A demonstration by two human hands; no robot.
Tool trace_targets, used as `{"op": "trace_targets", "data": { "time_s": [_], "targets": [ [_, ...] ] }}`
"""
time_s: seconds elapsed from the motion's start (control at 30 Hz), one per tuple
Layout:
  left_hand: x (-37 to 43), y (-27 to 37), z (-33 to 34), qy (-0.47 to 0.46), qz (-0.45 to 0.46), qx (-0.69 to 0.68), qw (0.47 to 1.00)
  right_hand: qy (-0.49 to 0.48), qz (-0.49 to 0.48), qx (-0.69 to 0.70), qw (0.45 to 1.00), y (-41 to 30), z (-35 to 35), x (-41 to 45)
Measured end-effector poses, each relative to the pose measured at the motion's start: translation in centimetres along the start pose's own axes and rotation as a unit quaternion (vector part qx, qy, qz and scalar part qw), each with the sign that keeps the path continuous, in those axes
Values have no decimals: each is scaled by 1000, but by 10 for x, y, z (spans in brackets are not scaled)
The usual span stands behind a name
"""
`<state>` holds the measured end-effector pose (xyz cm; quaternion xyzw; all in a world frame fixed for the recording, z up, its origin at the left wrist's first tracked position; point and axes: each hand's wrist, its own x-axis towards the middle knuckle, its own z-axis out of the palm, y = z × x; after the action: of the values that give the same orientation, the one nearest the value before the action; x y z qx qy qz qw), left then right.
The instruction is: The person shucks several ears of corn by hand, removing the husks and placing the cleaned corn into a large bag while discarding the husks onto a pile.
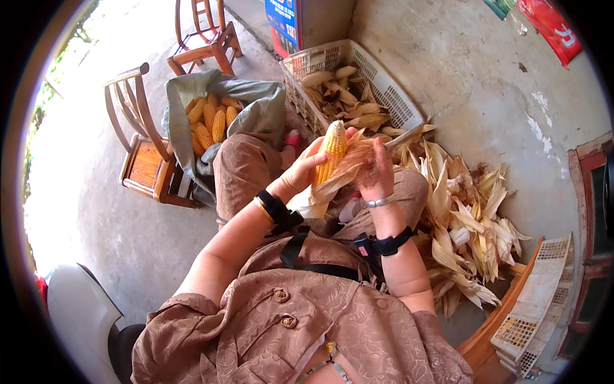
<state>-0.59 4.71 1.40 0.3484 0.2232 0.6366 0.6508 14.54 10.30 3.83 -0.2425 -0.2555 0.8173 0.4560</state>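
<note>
Above my lap I hold a partly husked corn cob [332, 151], its yellow kernels bare and its tip pointing up and away. My left hand [305, 166] is closed around the left side of the cob. Dry husk [338, 180] and brown silk are peeled down on the right, and my right hand [376, 168] grips them. Left of my knee, a grey-green woven sack [259, 103] stands with its mouth spread, holding several bare cobs [209, 115]. Beyond my hands is a pale plastic crate [386, 91] with unhusked corn [352, 98] in it.
A heap of dry husks [463, 216] lies on the concrete floor to my right. Two wooden chairs [146, 163] stand at the left, beside and beyond the sack. Flat plastic crates [535, 297] are at lower right. A white curved object [79, 307] stands at lower left.
</note>
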Motion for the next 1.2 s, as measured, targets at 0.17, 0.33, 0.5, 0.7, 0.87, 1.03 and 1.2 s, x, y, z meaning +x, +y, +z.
{"op": "trace_targets", "data": {
  "time_s": [0.17,0.33,0.5,0.7,0.87,1.03,1.2],
  "targets": [
    [-9,-25,-2,64,100,165,979,-13,-42,11,999,18,-16,10],
    [-6,-28,16,111,161,225,955,40,-42,118,991,31,-24,16],
    [-3,-38,12,139,166,205,955,38,-28,206,978,29,-13,14],
    [-1,-29,20,161,140,247,945,78,-44,176,980,28,1,8],
    [1,-24,-2,161,50,124,978,24,-48,192,980,30,-6,5],
    [9,-10,-36,308,-48,-84,946,180,15,198,963,11,16,-10],
    [2,10,-123,392,-24,-225,892,-180,67,128,973,0,-34,-19]
  ]
}}
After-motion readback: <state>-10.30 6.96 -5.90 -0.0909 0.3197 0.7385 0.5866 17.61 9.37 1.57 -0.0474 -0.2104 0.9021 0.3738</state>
